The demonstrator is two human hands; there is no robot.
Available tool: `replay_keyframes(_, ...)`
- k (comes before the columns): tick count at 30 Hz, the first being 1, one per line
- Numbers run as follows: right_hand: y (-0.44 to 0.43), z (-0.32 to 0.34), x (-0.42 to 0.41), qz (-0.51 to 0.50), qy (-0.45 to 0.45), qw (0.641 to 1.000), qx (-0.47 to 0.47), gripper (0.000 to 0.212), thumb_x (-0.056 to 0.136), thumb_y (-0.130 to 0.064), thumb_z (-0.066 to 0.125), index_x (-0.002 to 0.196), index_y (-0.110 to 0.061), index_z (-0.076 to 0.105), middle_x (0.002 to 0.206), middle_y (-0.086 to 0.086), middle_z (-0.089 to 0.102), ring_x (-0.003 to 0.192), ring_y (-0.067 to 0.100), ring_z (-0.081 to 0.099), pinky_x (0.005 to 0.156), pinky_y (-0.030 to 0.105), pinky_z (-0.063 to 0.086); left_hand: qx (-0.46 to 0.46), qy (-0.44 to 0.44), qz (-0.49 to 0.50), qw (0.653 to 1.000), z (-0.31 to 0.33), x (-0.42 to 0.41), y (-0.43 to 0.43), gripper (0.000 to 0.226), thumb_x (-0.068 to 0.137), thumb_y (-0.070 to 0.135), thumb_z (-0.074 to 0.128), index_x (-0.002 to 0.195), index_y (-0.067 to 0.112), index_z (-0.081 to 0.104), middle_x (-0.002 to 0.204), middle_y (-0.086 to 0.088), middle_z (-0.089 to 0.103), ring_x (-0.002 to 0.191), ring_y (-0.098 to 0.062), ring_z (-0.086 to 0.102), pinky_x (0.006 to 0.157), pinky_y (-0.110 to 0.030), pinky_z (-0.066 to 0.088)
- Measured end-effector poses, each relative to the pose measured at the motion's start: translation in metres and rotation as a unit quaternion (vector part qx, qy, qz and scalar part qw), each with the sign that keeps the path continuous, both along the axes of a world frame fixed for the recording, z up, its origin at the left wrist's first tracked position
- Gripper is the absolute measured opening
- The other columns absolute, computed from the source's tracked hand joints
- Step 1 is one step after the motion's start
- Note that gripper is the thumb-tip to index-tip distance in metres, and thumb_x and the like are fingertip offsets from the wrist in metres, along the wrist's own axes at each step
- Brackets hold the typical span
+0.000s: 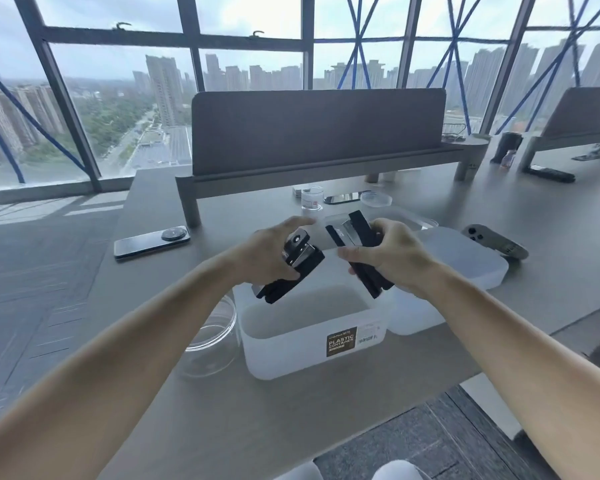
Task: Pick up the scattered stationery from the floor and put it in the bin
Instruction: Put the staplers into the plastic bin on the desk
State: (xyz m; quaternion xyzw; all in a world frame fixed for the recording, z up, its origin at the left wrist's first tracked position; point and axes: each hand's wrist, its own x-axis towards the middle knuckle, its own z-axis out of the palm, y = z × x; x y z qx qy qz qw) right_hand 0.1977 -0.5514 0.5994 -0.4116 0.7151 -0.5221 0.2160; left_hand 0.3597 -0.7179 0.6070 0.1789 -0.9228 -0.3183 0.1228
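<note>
My left hand (267,252) grips one black stapler (307,265), my right hand (400,259) a second stapler (361,230), above the bin (284,344); dropped off-centre, either may clip its rim and hit the bench (222,410).

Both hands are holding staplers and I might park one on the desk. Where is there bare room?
Bare desk lies along the near edge, in front of the plastic container, and on the left between the phone and the glass bowl. It is crowded behind the container, around the jar and dish, and on the right, with the lid and controller.
</note>
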Motion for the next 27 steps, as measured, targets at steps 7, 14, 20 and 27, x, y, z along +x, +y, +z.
replay_keyframes(7, -0.006, 0.006, 0.010, 0.015, -0.152, 0.988, -0.025, 0.029, 0.079, -0.018, 0.083, 0.099, -0.004, 0.068, 0.094, 0.021, 0.074, 0.081, 0.028, 0.076, 0.087, 0.062, 0.051, 0.234, 0.172, 0.105, 0.951, -0.003, 0.003, 0.005, 0.043, 0.067, -0.013, 0.082, 0.094, 0.014, 0.062, 0.078, -0.008, 0.067, 0.070, -0.026, 0.064, 0.073, -0.042, 0.059)
replay_keyframes(14, -0.019, -0.008, 0.021, 0.033, -0.107, 0.992, -0.055, 0.031, 0.070, -0.009, 0.088, 0.097, -0.007, 0.073, 0.089, 0.007, 0.077, 0.079, 0.021, 0.073, 0.070, 0.033, 0.057, 0.371, 0.272, 0.142, 0.877, -0.001, 0.008, 0.029, 0.043, 0.071, -0.013, 0.079, 0.103, 0.005, 0.055, 0.084, -0.011, 0.066, 0.070, -0.026, 0.070, 0.071, -0.044, 0.062)
replay_keyframes(20, -0.022, -0.013, 0.023, 0.035, -0.020, 0.997, -0.067, 0.043, 0.066, -0.008, 0.090, 0.100, -0.014, 0.064, 0.088, -0.001, 0.073, 0.076, 0.012, 0.071, 0.068, 0.030, 0.055, 0.335, 0.228, 0.101, 0.909, -0.004, 0.013, 0.024, 0.062, 0.072, -0.014, 0.078, 0.121, 0.016, 0.053, 0.094, -0.010, 0.057, 0.076, -0.025, 0.065, 0.078, -0.048, 0.061)
replay_keyframes(27, -0.025, 0.000, 0.022, 0.062, 0.275, 0.959, 0.030, 0.042, 0.069, -0.017, 0.086, 0.096, -0.019, 0.053, 0.091, -0.002, 0.063, 0.083, 0.018, 0.060, 0.065, 0.021, 0.046, -0.097, 0.003, 0.085, 0.992, -0.007, 0.031, 0.007, 0.053, 0.082, 0.030, 0.080, 0.129, 0.024, 0.056, 0.111, 0.009, 0.065, 0.107, -0.015, 0.060, 0.088, -0.028, 0.047)
